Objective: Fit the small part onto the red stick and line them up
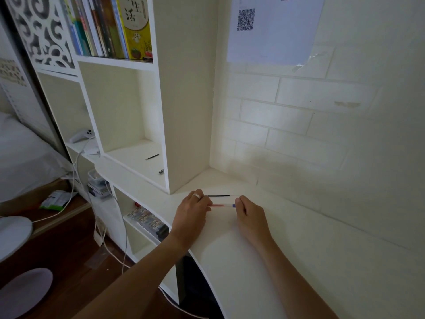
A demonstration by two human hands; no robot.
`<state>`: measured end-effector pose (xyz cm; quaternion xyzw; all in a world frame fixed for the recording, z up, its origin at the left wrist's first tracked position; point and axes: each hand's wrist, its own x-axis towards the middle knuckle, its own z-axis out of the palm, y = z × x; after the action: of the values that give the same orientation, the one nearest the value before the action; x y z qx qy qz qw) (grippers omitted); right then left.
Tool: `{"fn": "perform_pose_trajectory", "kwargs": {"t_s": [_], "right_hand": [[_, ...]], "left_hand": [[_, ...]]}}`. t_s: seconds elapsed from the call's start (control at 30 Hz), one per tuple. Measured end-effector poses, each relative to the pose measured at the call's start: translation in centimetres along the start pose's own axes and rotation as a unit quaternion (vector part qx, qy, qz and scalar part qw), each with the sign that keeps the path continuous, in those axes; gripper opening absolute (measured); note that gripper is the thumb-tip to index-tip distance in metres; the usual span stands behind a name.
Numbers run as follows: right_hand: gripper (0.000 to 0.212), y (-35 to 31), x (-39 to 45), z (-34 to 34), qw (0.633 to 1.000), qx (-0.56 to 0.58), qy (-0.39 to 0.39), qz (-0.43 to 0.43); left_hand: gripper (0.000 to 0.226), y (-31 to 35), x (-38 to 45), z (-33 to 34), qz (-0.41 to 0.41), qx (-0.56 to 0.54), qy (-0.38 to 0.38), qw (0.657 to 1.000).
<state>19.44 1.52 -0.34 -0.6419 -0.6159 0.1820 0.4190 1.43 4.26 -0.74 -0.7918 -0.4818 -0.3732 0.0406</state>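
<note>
Two hands meet over the white bench point(287, 249), and I see them from above. My left hand point(192, 211) has a ring on one finger. Its fingers point(205, 200) are curled and pinch one end of a clear pen point(222, 205). My right hand point(249, 215) pinches the other end, where the pen has a small blue bit. The pen has a red part inside near my left hand. It lies level between the two hands, just above the bench or on it; I cannot tell which.

Just behind the pen lies a thin black stick point(218, 195), maybe a pen refill. One end of it is by my left fingers. I cannot tell if they touch it.

To the left stands a white shelf unit point(184, 111). In its open box lie a small black pen point(152, 157) and a little dark cap point(161, 171) near the front edge. Books point(110, 26) stand in a row higher up. A white game controller point(82, 135) sits on a lower shelf, with white cables point(77, 180) hanging down to the brown floor point(69, 249).

On the wall with brick lines hangs a paper sheet point(273, 31) with a square code on it.
</note>
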Motion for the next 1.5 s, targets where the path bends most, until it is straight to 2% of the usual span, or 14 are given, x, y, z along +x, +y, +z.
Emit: {"fn": "perform_pose_trajectory", "kwargs": {"t_s": [0.27, 0.5, 0.67, 0.77, 0.87, 0.93, 1.03, 1.13, 1.3, 1.5], "right_hand": [[0.046, 0.0, 0.2, 0.0, 1.000, -0.019, 0.004, 0.023], [0.037, 0.1, 0.2, 0.3, 0.999, -0.037, 0.013, 0.028], [0.017, -0.4, -0.7, 0.7, 0.991, -0.087, 0.073, -0.069], [0.023, -0.2, -1.0, 0.6, 0.977, -0.127, 0.032, -0.169], [0.020, -0.1, -0.9, 0.7, 0.972, -0.151, -0.001, -0.181], [0.018, 0.0, -0.8, 0.6, 0.975, -0.150, 0.009, -0.165], [0.014, 0.2, -0.7, -0.1, 0.979, -0.133, 0.075, -0.138], [0.014, 0.4, -0.6, -0.8, 0.982, -0.102, 0.131, -0.095], [0.017, 0.4, -0.6, -0.8, 0.979, -0.098, 0.149, -0.100], [0.016, 0.1, -0.9, -0.7, 0.975, -0.125, 0.143, -0.115]], "left_hand": [[0.010, 0.1, -0.1, 0.0, 0.026, 0.006, -0.002, 1.000], [0.014, 0.3, 0.0, -0.1, 0.034, 0.013, 0.003, 0.999], [0.014, 0.0, 0.1, 0.3, 0.010, 0.024, -0.012, 1.000], [0.017, 0.0, 0.2, 0.4, 0.022, 0.030, -0.008, 0.999], [0.018, -0.1, 0.1, 0.5, 0.034, 0.019, -0.003, 0.999], [0.029, -0.3, 0.1, 0.6, 0.028, 0.007, -0.009, 1.000], [0.056, -0.4, 0.0, 0.6, -0.015, -0.052, 0.001, 0.999], [0.066, -0.7, 0.1, 1.0, -0.038, -0.106, 0.006, 0.994], [0.045, -1.2, 0.0, 1.4, -0.091, -0.187, -0.026, 0.978], [0.015, -1.7, 0.1, 1.7, -0.094, -0.166, -0.031, 0.981]]}}
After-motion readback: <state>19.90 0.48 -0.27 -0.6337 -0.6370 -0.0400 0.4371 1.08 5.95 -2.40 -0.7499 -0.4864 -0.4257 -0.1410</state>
